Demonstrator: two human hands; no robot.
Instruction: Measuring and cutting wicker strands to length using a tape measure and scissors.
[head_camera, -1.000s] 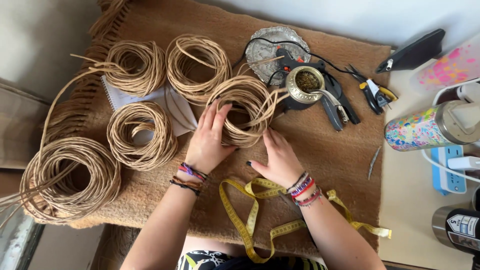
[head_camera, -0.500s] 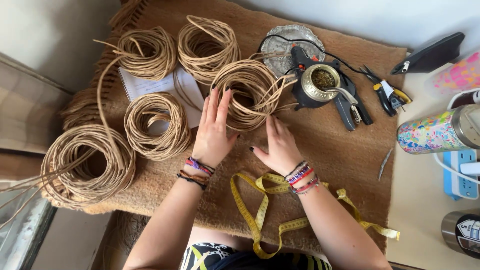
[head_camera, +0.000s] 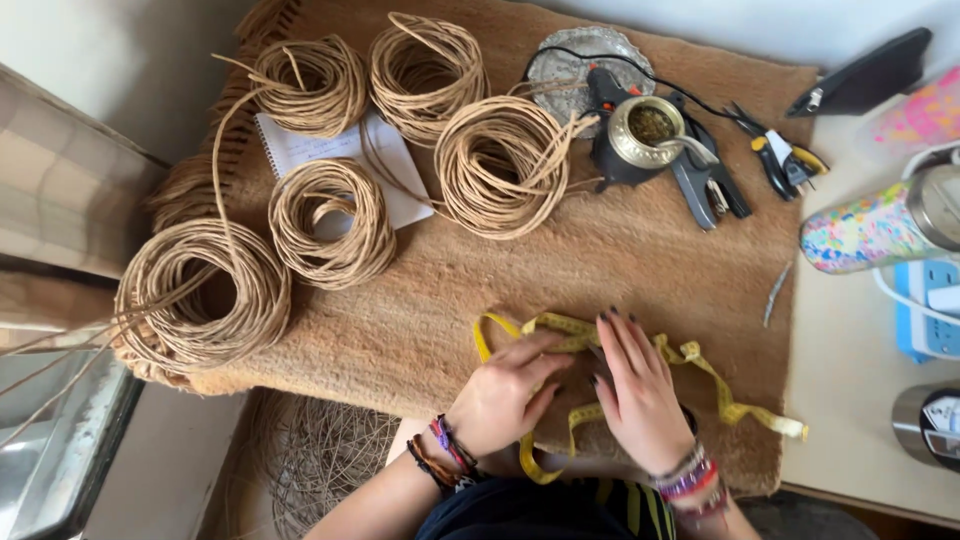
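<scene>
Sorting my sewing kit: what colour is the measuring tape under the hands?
Yellow; the measuring tape shows best in the head view.

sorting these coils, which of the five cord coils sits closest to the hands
The coil just left of the brass cup, rightmost of the five. It lies directly above the left hand and right hand on the yellow tape measure; the others sit farther left.

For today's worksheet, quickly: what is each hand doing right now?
Left hand: fingers curled, gripping the yellow measuring tape.
Right hand: open, fingers flat on the tape.
</scene>
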